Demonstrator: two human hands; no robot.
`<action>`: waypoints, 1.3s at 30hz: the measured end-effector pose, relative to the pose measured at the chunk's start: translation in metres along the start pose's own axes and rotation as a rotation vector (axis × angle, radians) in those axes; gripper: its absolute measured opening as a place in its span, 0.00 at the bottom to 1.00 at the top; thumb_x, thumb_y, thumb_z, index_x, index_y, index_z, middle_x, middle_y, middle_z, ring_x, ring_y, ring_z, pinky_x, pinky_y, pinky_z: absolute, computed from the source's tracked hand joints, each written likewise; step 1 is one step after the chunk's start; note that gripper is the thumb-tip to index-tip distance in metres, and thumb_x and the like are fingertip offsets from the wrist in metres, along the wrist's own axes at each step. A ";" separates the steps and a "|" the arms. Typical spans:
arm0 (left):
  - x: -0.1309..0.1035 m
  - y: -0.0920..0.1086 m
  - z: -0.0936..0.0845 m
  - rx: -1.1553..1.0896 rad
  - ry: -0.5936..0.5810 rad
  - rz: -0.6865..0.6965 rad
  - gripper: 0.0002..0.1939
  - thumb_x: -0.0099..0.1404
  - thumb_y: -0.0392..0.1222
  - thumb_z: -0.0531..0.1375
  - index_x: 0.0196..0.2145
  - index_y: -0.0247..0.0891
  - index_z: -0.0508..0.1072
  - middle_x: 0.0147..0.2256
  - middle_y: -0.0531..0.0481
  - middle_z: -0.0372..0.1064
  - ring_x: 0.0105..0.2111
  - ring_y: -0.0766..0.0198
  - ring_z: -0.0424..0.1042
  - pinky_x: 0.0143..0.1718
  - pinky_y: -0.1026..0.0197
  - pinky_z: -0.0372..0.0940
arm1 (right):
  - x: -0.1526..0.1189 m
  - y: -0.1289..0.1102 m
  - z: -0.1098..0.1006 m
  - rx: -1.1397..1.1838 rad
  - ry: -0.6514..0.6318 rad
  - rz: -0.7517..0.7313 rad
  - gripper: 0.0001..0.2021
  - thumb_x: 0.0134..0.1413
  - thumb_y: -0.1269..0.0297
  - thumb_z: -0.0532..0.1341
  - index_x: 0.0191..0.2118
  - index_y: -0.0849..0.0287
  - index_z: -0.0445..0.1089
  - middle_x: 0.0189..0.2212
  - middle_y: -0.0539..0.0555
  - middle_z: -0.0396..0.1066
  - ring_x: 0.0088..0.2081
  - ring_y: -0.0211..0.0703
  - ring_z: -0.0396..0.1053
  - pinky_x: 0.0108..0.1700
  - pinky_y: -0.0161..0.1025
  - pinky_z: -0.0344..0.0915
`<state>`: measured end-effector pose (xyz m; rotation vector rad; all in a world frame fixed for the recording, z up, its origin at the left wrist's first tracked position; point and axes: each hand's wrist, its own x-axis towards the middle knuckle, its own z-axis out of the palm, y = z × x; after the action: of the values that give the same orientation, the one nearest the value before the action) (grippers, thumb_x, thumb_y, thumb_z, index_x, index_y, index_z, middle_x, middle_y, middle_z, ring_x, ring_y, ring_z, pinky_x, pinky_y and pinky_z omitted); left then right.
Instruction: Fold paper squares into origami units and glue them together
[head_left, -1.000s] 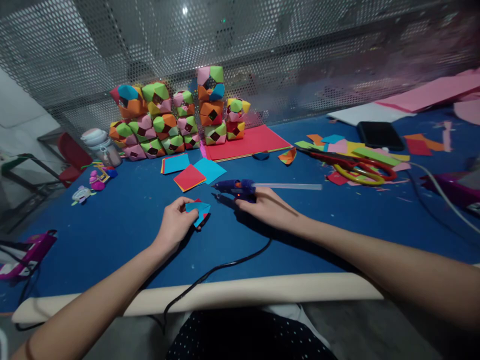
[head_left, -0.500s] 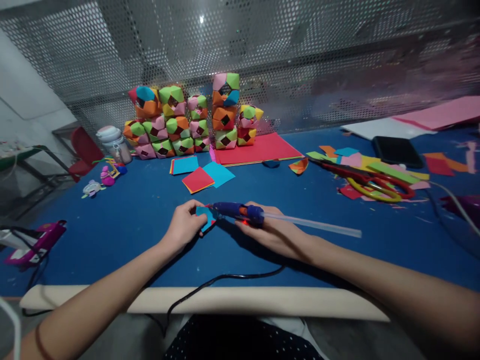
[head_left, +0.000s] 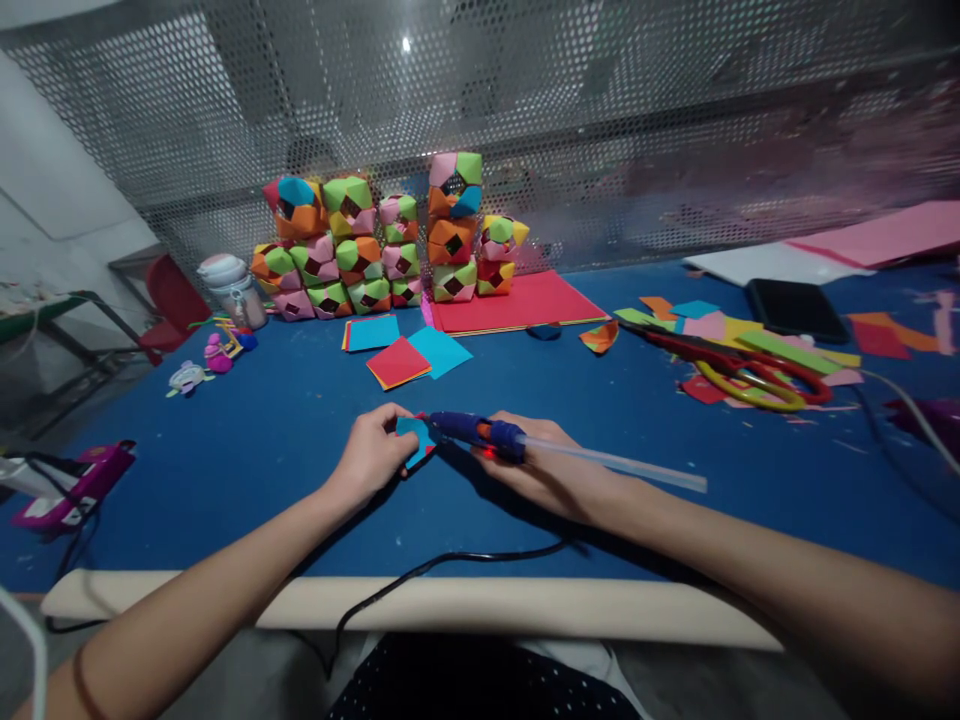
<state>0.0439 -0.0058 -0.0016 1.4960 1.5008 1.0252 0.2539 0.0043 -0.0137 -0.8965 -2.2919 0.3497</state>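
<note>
My left hand pinches a small folded paper piece, blue with red at its edges, just above the blue table. Wrapped in my right hand is a dark blue hot glue gun with a red light glowing. Its nozzle points left and meets the upper right edge of the paper, though I cannot tell whether it touches. A clear glue stick juts out of the gun's back toward the right. Blue paper squares and a red square lie beyond my hands.
Stacked folded-paper cubes stand at the back beside red sheets. Scissors, paper scraps and a black phone lie right. A purple power strip sits left. The black cord crosses the front edge.
The back end of the glue gun and its stick has dipped slightly, so the gun tilts more. My left hand keeps its pinch on the paper; the view has shifted a little.
</note>
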 end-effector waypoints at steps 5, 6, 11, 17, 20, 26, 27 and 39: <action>0.000 0.001 0.000 0.024 0.001 0.004 0.08 0.50 0.33 0.55 0.30 0.35 0.70 0.17 0.60 0.60 0.12 0.73 0.59 0.13 0.69 0.59 | 0.000 0.001 0.000 -0.016 0.002 -0.018 0.07 0.54 0.62 0.55 0.29 0.58 0.62 0.23 0.50 0.64 0.23 0.36 0.60 0.25 0.33 0.54; 0.000 0.001 0.000 0.021 0.000 0.002 0.08 0.50 0.33 0.55 0.30 0.35 0.70 0.17 0.59 0.60 0.12 0.73 0.59 0.13 0.69 0.59 | 0.000 0.000 0.000 -0.021 0.002 -0.016 0.07 0.53 0.62 0.55 0.28 0.58 0.62 0.23 0.50 0.64 0.24 0.36 0.60 0.25 0.33 0.54; 0.000 -0.002 0.000 0.024 0.000 0.000 0.07 0.50 0.34 0.55 0.30 0.36 0.69 0.17 0.60 0.60 0.12 0.72 0.60 0.13 0.69 0.58 | 0.000 0.000 -0.002 -0.003 -0.001 -0.027 0.06 0.54 0.63 0.55 0.29 0.58 0.62 0.23 0.51 0.65 0.23 0.36 0.60 0.25 0.33 0.54; 0.001 -0.004 0.000 0.047 -0.003 0.024 0.07 0.51 0.35 0.55 0.30 0.36 0.69 0.18 0.59 0.61 0.13 0.72 0.61 0.14 0.69 0.58 | 0.000 -0.001 -0.003 -0.019 0.007 -0.015 0.07 0.54 0.61 0.55 0.28 0.58 0.62 0.23 0.50 0.65 0.23 0.36 0.60 0.25 0.33 0.54; 0.001 -0.004 0.000 0.065 0.002 0.024 0.08 0.50 0.34 0.55 0.31 0.36 0.69 0.17 0.60 0.60 0.12 0.72 0.60 0.13 0.68 0.58 | 0.000 -0.001 -0.004 -0.015 0.008 -0.034 0.07 0.54 0.61 0.54 0.29 0.58 0.62 0.23 0.51 0.65 0.24 0.36 0.61 0.25 0.33 0.55; 0.000 -0.003 0.000 0.046 -0.001 0.015 0.08 0.50 0.35 0.55 0.31 0.36 0.70 0.17 0.59 0.61 0.12 0.72 0.60 0.13 0.68 0.57 | 0.000 -0.001 -0.004 -0.030 -0.012 -0.035 0.07 0.54 0.62 0.54 0.28 0.58 0.62 0.23 0.51 0.65 0.23 0.37 0.60 0.25 0.34 0.55; 0.001 -0.003 0.000 0.050 0.000 0.015 0.08 0.50 0.34 0.55 0.30 0.36 0.70 0.16 0.59 0.60 0.12 0.72 0.60 0.13 0.68 0.57 | 0.000 -0.001 -0.004 -0.024 -0.009 -0.035 0.07 0.54 0.62 0.54 0.28 0.58 0.62 0.23 0.51 0.65 0.23 0.37 0.60 0.25 0.34 0.55; 0.001 0.001 0.001 0.071 -0.003 -0.005 0.07 0.49 0.34 0.55 0.29 0.35 0.69 0.16 0.59 0.61 0.12 0.71 0.61 0.13 0.68 0.57 | 0.000 -0.002 -0.006 -0.017 -0.043 0.001 0.08 0.54 0.60 0.54 0.29 0.59 0.63 0.25 0.52 0.66 0.25 0.37 0.62 0.27 0.33 0.56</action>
<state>0.0450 -0.0051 -0.0012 1.5416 1.5530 0.9747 0.2567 0.0027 -0.0078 -0.9066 -2.3369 0.3541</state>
